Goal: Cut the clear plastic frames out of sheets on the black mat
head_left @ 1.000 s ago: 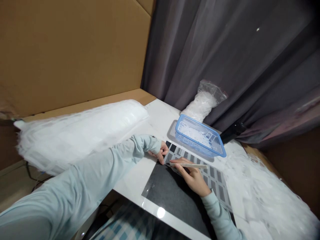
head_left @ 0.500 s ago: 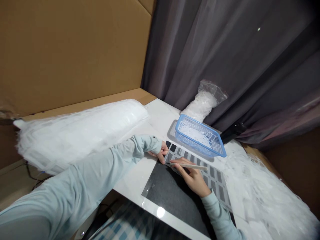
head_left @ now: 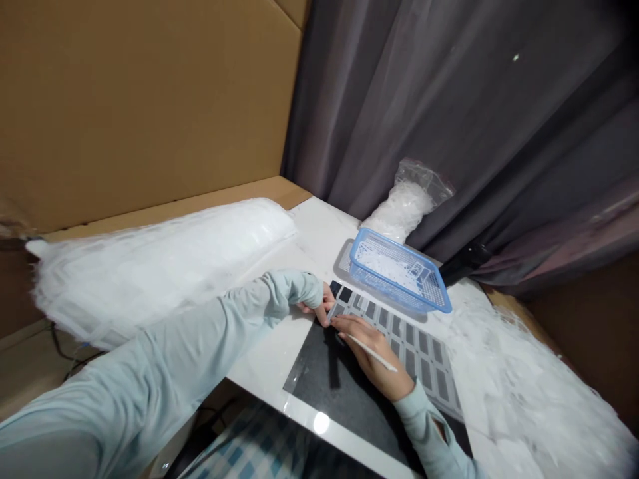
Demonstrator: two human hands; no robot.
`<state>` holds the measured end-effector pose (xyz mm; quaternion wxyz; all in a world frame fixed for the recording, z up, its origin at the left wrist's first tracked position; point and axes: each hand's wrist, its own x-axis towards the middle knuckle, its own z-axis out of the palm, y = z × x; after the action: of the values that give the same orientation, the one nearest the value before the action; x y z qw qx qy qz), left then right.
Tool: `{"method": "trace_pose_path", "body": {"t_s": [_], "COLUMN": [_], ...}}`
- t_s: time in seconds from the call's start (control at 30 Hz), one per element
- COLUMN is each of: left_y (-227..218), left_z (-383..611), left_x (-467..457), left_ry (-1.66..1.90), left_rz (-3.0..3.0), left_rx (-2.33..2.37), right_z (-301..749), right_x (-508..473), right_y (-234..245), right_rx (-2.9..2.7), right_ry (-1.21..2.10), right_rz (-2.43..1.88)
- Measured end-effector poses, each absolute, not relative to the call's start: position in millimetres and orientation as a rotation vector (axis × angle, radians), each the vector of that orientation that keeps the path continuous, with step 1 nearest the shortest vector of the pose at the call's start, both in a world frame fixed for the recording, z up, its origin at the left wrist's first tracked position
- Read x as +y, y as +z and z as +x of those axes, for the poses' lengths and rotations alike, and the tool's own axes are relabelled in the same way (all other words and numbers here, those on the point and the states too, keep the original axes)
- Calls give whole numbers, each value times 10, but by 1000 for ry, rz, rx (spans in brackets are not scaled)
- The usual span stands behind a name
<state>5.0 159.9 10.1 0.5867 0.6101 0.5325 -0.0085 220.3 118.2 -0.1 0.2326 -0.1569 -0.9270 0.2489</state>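
Observation:
A grey sheet (head_left: pixel 409 349) printed with rows of dark rectangles lies on a dark mat (head_left: pixel 329 386) on the white table. My left hand (head_left: pixel 319 305), in a pale blue sleeve, has its fingers curled down on the sheet's near left corner. My right hand (head_left: pixel 372 356) is closed round a thin pale stick (head_left: pixel 372 352), with its fingertips at that same corner, almost touching the left hand.
A blue plastic basket (head_left: pixel 399 273) with white scraps stands just beyond the sheet. Behind it is a clear bag of white pieces (head_left: pixel 404 206). A long pile of white material (head_left: pixel 154 259) lies on the left, loose white scraps (head_left: pixel 524 399) on the right. Cardboard walls and a dark curtain enclose the table.
My right hand has slid left towards the sheet's corner and turned, so the stick now points back along the hand instead of out to the right. The left hand has stayed put.

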Motion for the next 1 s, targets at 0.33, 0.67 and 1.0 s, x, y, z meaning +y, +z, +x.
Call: {"method": "trace_pose_path", "body": {"t_s": [0.33,0.67,1.0], "left_y": [96,161,291], "left_z": [30,7,18], "left_x": [1632,1527,1531], "left_ry": [-40,21,49], "left_rz": [1416,1471,1469], "left_rx": [1191,1215,1258], "right_z": [2161,2226,2237], "right_x": [1138,1180,1175], "right_y": [-68,-84,-23], "right_rx": [-2357,-2292,-2317], "right_ry": [790,790,739], "right_rz": [-597,-661,-615]}}
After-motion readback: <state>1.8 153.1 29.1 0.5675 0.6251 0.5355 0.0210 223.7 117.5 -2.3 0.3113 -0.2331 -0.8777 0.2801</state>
